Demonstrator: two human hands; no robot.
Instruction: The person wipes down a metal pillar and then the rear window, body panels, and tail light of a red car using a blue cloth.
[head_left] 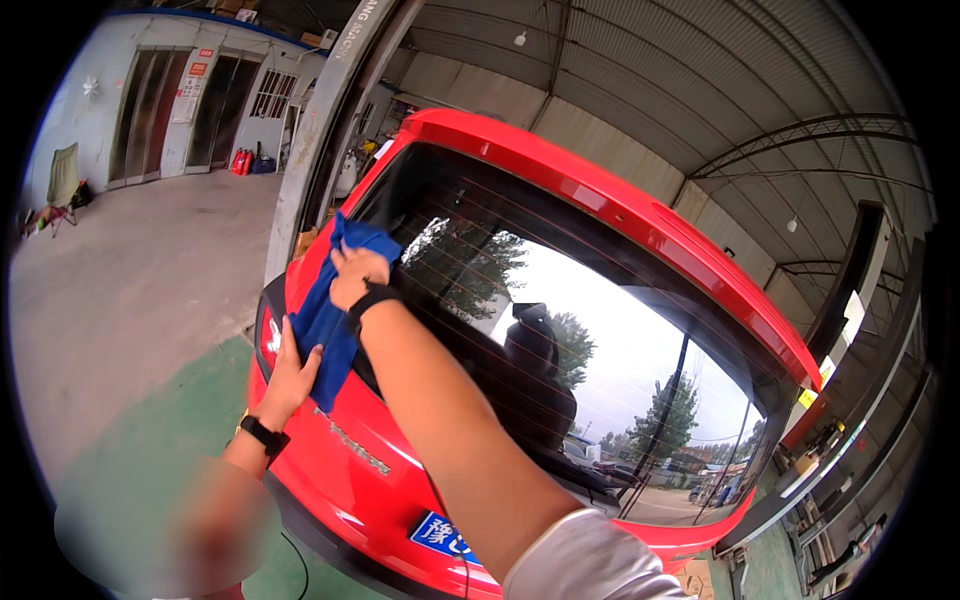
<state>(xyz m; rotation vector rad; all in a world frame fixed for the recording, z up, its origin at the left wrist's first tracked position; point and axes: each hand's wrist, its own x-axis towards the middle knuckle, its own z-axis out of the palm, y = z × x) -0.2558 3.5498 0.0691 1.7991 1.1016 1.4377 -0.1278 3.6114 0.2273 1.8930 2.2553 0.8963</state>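
A green folding chair (pixel 62 180) stands at the upper left of the frame, with red fire extinguishers (pixel 241 162) by the wall beyond, all well apart from the work. In the lower left, a dark cable (pixel 297 555) curves over the green floor; a foot could catch on it if the person steps sideways.

Left of centre, the left hand (pixel 290 380) touches the lower part of the blue cloth (pixel 326 315), its thumb apart from the other fingers; whether they nip the fabric, I cannot tell. The cloth lies along the left edge of the rear window (pixel 600 420). The right hand (pixel 358 278) bears on its upper part with bent fingers, pinching or only pressing, I cannot tell.

Grit under the cloth could scratch the red car (pixel 310 450), as could the right wristband (pixel 370 303) if it rubbed the glass. The cloth's low corner, near the raised lettering (pixel 365 456), might snag there.

A pale post (pixel 318 130) rises just behind the car's left edge, limiting room beyond it; another post (pixel 850 260) stands at the right.
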